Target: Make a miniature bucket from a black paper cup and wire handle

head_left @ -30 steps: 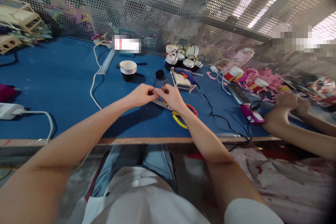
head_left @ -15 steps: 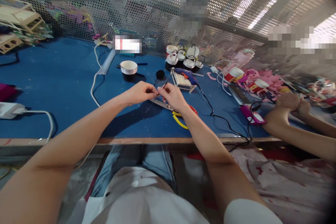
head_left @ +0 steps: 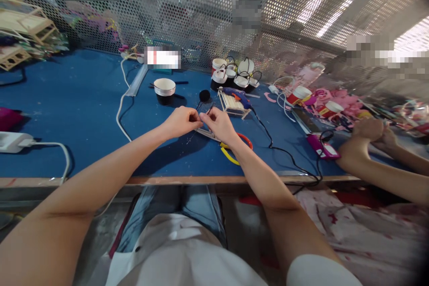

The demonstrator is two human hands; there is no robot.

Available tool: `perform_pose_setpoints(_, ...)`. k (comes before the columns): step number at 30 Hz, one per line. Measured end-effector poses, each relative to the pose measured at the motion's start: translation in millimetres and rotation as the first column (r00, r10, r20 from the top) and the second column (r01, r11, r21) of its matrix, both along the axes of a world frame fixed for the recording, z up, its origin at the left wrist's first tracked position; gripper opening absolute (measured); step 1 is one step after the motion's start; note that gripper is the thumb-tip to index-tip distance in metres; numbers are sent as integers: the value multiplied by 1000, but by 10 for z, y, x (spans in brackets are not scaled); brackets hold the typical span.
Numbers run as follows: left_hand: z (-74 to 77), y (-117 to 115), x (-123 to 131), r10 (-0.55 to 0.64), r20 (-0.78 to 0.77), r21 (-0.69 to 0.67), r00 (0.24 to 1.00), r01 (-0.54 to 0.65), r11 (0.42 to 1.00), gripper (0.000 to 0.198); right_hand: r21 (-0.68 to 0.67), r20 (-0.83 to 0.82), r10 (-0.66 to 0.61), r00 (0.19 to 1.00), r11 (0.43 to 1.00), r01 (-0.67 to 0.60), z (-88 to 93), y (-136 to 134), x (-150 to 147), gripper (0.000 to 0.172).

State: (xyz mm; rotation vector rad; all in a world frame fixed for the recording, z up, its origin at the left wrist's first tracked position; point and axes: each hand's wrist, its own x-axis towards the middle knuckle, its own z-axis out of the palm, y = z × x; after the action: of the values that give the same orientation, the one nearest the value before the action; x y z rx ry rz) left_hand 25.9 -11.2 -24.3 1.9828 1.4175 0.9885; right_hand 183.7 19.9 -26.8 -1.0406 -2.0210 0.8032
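My left hand (head_left: 183, 121) and my right hand (head_left: 218, 124) meet fingertip to fingertip above the blue table. Both are closed in a pinch. A thin dark strand (head_left: 210, 108) shows at my right fingertips; what my left fingers pinch is too small to make out. Under my right hand lie scissors (head_left: 230, 153) with yellow and red handles, their blades partly hidden. Just beyond the hands is a round black piece (head_left: 204, 95). A black and white cup (head_left: 165, 91) stands to the left of it, and a blue glue gun (head_left: 237, 96) rests on a small wooden rack (head_left: 231, 103).
Several small cups with black wire loops (head_left: 241, 81) stand at the back by the mesh. A white cable (head_left: 118, 116) runs down the left. At right are a purple box (head_left: 322, 147), pink material (head_left: 345, 100) and another person's hands (head_left: 368, 130). The table (head_left: 83, 98) is blue.
My left hand has shifted slightly down, and its fingers have curled a little more. My right hand stays in nearly the same place.
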Motion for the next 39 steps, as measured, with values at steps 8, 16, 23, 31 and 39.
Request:
perform_pose_setpoints(8, -11, -18, -18, -63, 293, -238, 954, 136, 962, 26, -171, -217, 264, 940, 938, -302, 28, -9, 39, 31)
perform_pose_setpoints(16, 55, -67, 28, -44, 167, -144, 985, 68, 987, 28, -102, -84, 76, 994, 991, -85, 31, -4, 12, 37)
perform_pose_setpoints(23, 69, -73, 11, -37, 209, -177, 977, 75, 981, 30, -149, -213, 179, 960, 966, -213, 26, -4, 19, 32)
perform_pose_setpoints(31, 116, -57, -48, -113, 290, -244, 950, 188, 951, 24, -226, -256, 198, 946, 939, -258, 33, 26, 50, 31)
perform_pose_setpoints(39, 110, -32, -75, -119, 57, -82, 991, 123, 989, 25, -157, -160, 176, 971, 967, -201, 16, 40, 55, 33)
